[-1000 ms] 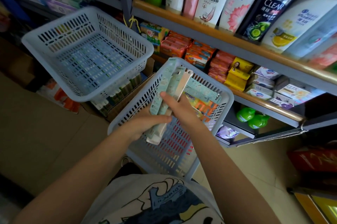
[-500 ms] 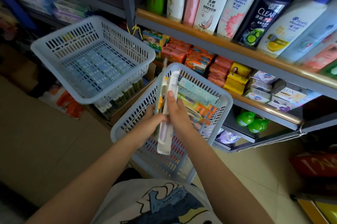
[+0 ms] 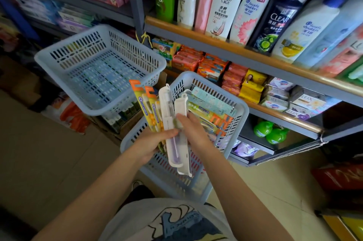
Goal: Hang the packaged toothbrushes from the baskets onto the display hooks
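Gathering step: left hand point(image 3: 151, 143) and right hand point(image 3: 193, 132) fingers clamp fanned packaged toothbrushes point(image 3: 167, 115) above the basket point(image 3: 240, 123); next, find hooks, unseen here.

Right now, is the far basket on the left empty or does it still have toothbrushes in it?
Empty: the far basket shows only its bare slotted floor.

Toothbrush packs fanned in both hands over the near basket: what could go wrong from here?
1. The left hand pinches several orange-topped toothbrush packs plus two white toothbrush cases in one fanned grip; one may well slip out.
2. The right hand rests only fingertips on the cases, so they might slide down into the near basket or onto the floor.
3. No display hooks are in view; turning to find them with a loose bundle adds risk.
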The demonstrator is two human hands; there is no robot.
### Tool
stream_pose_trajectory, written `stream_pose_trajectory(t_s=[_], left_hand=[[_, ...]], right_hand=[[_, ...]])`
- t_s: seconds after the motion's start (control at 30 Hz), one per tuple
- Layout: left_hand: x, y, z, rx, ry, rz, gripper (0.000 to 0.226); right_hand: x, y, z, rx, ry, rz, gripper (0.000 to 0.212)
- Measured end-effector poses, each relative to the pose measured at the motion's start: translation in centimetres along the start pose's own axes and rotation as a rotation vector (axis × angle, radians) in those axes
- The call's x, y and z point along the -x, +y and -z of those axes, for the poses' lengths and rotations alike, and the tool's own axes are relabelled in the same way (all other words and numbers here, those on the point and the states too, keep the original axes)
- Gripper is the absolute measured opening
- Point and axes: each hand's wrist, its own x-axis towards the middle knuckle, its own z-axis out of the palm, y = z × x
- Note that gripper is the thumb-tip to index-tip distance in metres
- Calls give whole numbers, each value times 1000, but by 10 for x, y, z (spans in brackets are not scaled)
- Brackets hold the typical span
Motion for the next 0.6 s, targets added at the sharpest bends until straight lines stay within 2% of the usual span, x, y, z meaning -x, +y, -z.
stream_pose_trajectory(t_s=[0.1,0.17,0.23,0.33,0.4,0.47,0.53,0.6], left_hand=[[0,-6,14,27,24,29,45],[3,-10,19,20,14,41,42],[7,-15,22,23,19,55,42],[10,-23,31,60,41,78,41],[13,-28,38,83,64,94,45],[15,-34,44,134,73,114,51],[17,-36,47,199,88,127,39],[20,-36,49,256,97,128,30]], right_hand=[[0,1,5,-173,-30,-159,22],[-2,4,4,-144,-17,-184,20],[-3,6,-2,-15,19,-153,23],[-6,14,-7,118,21,-44,44],[-7,15,-9,197,37,37,44],[-12,18,-14,253,37,33,48],[-15,21,-26,194,10,-93,51],[-14,23,-37,31,-21,-239,43]])
